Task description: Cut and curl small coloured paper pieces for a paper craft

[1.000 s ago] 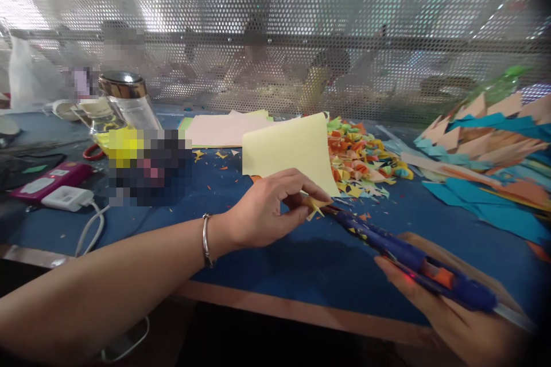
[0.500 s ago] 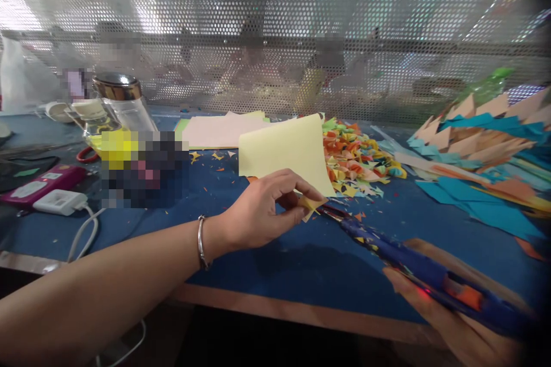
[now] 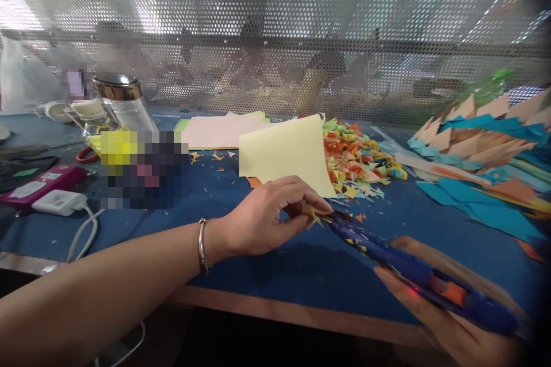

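Note:
Just in front of the pale yellow sheet, my left hand (image 3: 273, 215) pinches a small folded piece of yellow paper (image 3: 316, 216) between thumb and fingers. My right hand (image 3: 447, 309), blurred at the lower right, is wrapped round a blue glue gun (image 3: 400, 261) with a glowing red light and bits of paper stuck along its front. The gun's nozzle points at the yellow piece, close to my left fingertips; whether they touch I cannot tell. The pale yellow sheet (image 3: 284, 152) is propped up, curved, behind my left hand.
A heap of coloured paper pieces (image 3: 357, 155) lies behind the sheet. Pink paper sheets (image 3: 219, 129) are stacked to its left. Peach and blue folded-paper work (image 3: 477, 132) stands at the right. Bottles (image 3: 124, 103) and a white charger (image 3: 60, 202) with a cable are at the left.
The glue gun has shifted slightly left and its nozzle has come closer to my left fingers. My left hand has moved slightly down, and the yellow piece is turned a little in its pinch.

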A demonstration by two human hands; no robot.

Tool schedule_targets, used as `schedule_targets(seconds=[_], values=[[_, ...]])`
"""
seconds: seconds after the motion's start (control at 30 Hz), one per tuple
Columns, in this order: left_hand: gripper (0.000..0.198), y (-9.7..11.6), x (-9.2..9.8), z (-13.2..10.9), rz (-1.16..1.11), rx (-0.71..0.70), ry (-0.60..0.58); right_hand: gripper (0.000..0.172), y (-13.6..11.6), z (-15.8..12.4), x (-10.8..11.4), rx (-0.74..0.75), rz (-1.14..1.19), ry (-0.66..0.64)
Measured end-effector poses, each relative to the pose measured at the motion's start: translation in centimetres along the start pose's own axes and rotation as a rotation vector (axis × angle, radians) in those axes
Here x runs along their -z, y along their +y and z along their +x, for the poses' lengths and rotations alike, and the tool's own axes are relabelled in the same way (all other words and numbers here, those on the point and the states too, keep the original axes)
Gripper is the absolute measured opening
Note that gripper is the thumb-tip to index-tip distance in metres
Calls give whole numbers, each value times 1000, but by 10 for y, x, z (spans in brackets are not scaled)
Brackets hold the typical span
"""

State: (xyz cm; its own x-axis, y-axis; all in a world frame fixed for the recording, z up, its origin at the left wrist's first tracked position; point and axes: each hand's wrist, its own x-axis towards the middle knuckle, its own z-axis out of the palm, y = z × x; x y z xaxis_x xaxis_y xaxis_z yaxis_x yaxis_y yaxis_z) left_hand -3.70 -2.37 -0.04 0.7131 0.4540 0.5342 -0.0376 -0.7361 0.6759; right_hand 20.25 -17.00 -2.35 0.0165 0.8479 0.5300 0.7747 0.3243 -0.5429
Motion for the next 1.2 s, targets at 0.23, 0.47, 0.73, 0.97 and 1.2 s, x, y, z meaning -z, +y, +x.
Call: schedule_targets(seconds=[0.23, 0.47, 0.73, 0.97, 1.2], values=[[26, 1, 1, 0, 9, -17, -22, 29, 28, -9, 2, 74, -22, -38], [28, 2, 0, 1, -10, -1, -24, 33, 32, -13, 2, 123, -97, -37], [28, 2, 0, 0, 6, -7, -36, 37, 27, -9, 3, 117, -65, -33], [28, 2, 1, 2, -1, 0, -43, 27, 35, -17, 0, 78, -16, -9], [28, 2, 1, 1, -17, 13, -43, 25, 34, -15, 0, 70, -2, -74]])
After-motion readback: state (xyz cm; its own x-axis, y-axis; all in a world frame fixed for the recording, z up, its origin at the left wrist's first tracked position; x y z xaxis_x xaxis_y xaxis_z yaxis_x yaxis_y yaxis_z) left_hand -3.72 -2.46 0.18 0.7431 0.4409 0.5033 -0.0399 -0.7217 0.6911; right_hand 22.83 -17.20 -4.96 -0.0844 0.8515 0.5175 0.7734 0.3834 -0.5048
